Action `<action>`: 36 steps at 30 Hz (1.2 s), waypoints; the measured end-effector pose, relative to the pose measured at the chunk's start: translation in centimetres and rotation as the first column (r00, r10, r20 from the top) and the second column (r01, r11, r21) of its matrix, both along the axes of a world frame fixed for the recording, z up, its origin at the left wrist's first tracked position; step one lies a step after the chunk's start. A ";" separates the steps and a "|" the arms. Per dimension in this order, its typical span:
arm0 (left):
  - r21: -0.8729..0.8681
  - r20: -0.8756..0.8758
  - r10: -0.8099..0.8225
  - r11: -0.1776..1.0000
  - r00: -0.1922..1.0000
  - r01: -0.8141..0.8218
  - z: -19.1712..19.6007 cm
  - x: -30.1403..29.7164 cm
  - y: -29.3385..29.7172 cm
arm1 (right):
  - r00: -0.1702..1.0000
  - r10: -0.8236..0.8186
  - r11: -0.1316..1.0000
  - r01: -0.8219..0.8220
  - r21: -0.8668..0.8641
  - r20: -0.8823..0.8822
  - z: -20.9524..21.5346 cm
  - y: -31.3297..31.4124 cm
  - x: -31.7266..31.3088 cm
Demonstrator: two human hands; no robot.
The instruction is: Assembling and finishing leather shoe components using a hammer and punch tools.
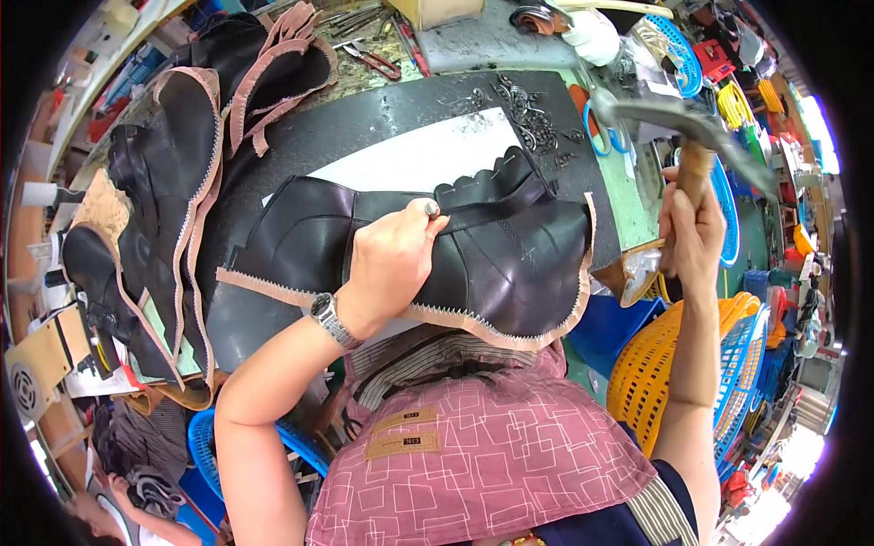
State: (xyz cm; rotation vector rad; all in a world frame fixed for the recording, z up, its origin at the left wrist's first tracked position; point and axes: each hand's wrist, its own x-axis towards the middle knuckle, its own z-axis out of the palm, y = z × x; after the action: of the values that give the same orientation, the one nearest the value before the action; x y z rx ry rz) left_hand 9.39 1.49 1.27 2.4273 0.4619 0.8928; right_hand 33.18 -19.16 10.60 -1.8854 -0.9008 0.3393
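A black leather shoe upper with a pale zigzag-stitched edge lies across a dark work mat, partly over a white sheet. My left hand is closed above its middle, gripping an upright metal rod, perhaps a punch, whose round top sticks out of the fist. The rod's lower end is hidden. Off to the right, my right hand grips the wooden handle of a hammer, raised beside the mat, its metal head slightly blurred.
More black uppers are piled at the left. Small dark metal bits are scattered at the mat's far right. Red-handled pliers lie at the back. Yellow and blue baskets stand at the right. Another person is at lower left.
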 end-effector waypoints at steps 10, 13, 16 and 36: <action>0.133 -0.067 -0.035 0.990 0.997 0.044 -0.1 0.0 0.1 | 0.763 0.553 0.813 -0.582 -0.019 0.334 5.3 5.0 -6.5; 0.125 -0.140 0.016 0.992 0.990 0.002 -0.1 -0.1 0.2 | 0.711 0.602 0.799 -0.535 -0.275 0.364 0.1 5.1 -5.8; -0.065 -0.092 0.005 0.998 0.996 -0.011 -0.6 -0.4 0.3 | 0.743 0.602 0.772 -0.448 -0.451 0.293 -1.5 3.9 -5.9; -0.496 -0.042 0.096 0.862 0.994 -0.104 0.0 -0.4 0.4 | 0.732 0.620 0.754 -0.457 -0.473 0.281 -2.0 4.6 -5.7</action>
State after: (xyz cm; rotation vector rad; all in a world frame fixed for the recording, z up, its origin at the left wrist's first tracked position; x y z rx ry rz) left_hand 8.95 1.86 1.24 1.9480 0.7324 0.6883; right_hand 27.52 -14.59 8.60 -2.0385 -1.8291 0.4945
